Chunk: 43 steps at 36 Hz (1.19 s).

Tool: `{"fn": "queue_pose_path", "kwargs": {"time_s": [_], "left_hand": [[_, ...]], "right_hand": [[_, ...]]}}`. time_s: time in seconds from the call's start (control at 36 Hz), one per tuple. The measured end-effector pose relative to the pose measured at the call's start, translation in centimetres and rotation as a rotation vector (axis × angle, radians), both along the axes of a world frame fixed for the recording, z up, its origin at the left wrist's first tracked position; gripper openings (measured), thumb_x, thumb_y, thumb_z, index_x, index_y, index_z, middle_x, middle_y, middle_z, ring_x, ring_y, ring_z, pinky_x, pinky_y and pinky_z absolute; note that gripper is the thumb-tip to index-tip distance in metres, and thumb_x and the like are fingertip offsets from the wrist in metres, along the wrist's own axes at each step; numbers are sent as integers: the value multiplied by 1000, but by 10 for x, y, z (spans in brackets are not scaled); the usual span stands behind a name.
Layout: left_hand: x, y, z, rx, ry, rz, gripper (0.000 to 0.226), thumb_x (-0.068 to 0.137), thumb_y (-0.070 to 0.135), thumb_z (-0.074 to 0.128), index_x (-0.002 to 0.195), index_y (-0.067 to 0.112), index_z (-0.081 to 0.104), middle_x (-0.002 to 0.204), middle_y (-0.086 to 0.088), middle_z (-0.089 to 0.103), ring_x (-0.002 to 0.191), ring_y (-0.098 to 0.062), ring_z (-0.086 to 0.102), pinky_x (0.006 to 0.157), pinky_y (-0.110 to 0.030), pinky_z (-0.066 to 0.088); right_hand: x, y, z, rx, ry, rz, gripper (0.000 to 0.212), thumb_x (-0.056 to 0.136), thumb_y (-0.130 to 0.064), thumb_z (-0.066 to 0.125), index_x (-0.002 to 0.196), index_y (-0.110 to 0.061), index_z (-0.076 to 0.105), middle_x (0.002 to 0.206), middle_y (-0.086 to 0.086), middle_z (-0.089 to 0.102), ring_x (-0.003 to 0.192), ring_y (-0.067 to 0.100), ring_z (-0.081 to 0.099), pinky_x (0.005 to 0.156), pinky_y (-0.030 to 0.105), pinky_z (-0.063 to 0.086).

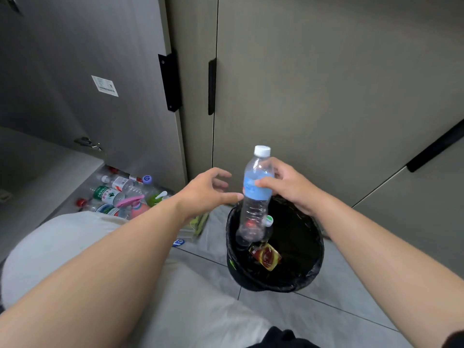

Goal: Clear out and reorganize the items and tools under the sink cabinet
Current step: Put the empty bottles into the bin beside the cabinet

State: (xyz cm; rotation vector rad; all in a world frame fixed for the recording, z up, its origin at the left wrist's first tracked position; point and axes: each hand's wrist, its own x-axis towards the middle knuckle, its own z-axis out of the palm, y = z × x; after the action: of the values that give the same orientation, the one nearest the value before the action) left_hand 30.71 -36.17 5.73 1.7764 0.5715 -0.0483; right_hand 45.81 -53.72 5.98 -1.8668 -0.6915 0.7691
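One bottle (256,194) hangs above the bin (311,272) in the head view, cap up, pinched round its blue label by the right hand (283,187); the left hand (208,192) is open just beside it, fingers spread, holding nothing. To drop it cleanly, I would lower the base inside the black liner before letting go, clear of the wrapper (266,257) inside. More bottles (118,194) lie heaped on the open cabinet floor to the left, well apart.
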Motion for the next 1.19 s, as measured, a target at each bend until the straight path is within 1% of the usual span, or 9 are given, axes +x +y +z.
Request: {"fn": "queue_pose_path", "kwargs": {"time_s": [0.17,0.31,0.44,0.64,0.78,0.83,0.94,1.03,1.19], "left_hand": [[-5,12,-6,76,55,151,26,87,31,77,109,24,65,107,-5,70,80,-12,62,64,-24,46],[-8,15,-5,107,112,156,18,90,31,73,105,22,67,106,-5,70,85,-16,62,85,-37,56],[-15,16,-3,111,139,178,16,92,29,70,105,20,67,103,-5,68,86,-18,61,86,-41,58],[-21,27,-3,91,139,224,17,95,25,67,109,15,67,92,0,63,76,-14,57,72,-27,49],[-24,42,7,107,150,220,12,92,25,70,102,17,69,102,-4,71,94,-20,64,81,-32,51],[-28,61,21,132,179,190,14,91,31,70,101,20,70,104,-2,71,94,-19,64,74,-29,50],[-53,122,51,216,208,224,20,92,34,67,105,20,71,111,-7,72,104,-23,68,70,-28,51],[-84,170,55,268,211,366,17,95,27,64,106,15,70,109,-11,74,92,-21,67,65,-26,47],[-158,240,5,186,383,580,25,99,24,57,114,6,65,114,-18,69,102,-29,67,80,-36,55]], "right_hand": [[-3,-22,-42,-448,-265,194,65,61,-51,78,117,-29,53,110,-3,67,100,21,65,91,39,53],[-30,-22,-107,-568,-321,249,52,62,-38,80,105,-29,51,85,-10,60,81,18,59,64,27,45],[-53,-22,-153,-645,-292,206,64,64,-41,79,121,-34,51,115,1,62,105,27,61,87,37,52],[-57,-8,-161,-705,-289,216,74,65,-41,76,133,-31,47,126,4,61,116,29,59,94,35,49],[-48,1,-143,-851,-383,314,45,67,-41,65,107,-35,47,110,-1,63,101,27,64,77,35,52],[-44,7,-132,-881,-460,331,32,71,-39,61,97,-29,43,103,-2,62,96,27,62,72,35,51],[-38,37,-95,-745,-662,294,16,77,-27,56,83,-30,42,79,-8,62,72,20,60,66,39,55],[-39,78,-60,-518,-732,273,23,80,-26,62,76,-32,39,68,-10,59,65,14,58,63,38,52],[-54,183,-26,-277,-705,351,33,78,-30,78,67,-23,47,58,-9,56,58,8,53,62,33,49]]}}
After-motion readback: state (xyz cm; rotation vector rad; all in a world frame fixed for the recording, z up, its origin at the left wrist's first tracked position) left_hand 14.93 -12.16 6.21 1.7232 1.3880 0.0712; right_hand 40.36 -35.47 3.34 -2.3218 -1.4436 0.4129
